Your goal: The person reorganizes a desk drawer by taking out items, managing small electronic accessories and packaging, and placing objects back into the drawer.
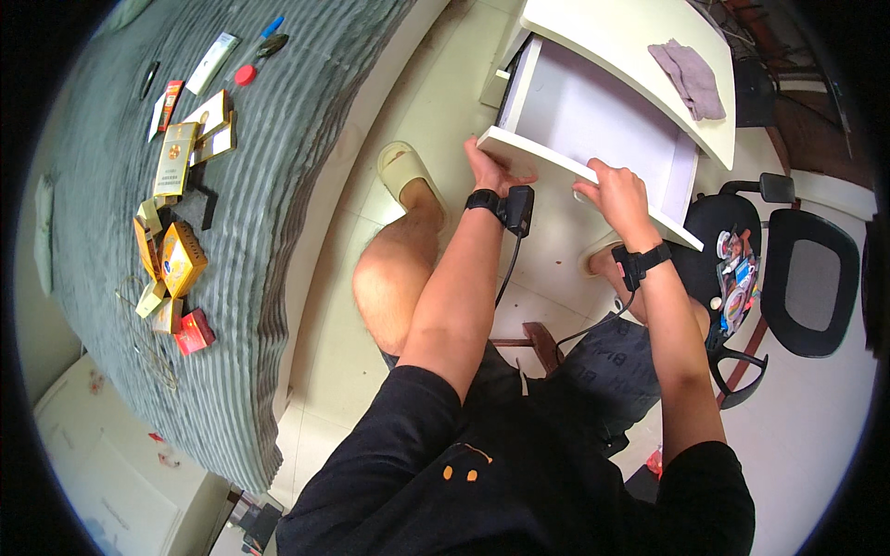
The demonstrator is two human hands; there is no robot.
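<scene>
Before me a white drawer (591,104) is pulled out from a white cabinet (626,42), and its inside looks bare. My left hand (490,170) is at the left end of the drawer front (556,163), with the palm against its outer face and some fingers out of sight behind the panel. Over the top edge of the same panel, nearer its right end, my right hand (615,191) is curled with the thumb on the outer side. A folded mauve cloth (688,80) lies on the cabinet top.
At left, a bed with a grey ribbed cover (264,174) bears several small cartons (174,160), a red cap (245,75) and a blue item (272,27). To the right stands a black office chair (806,278) with a clear bag of small items (737,285) on its seat.
</scene>
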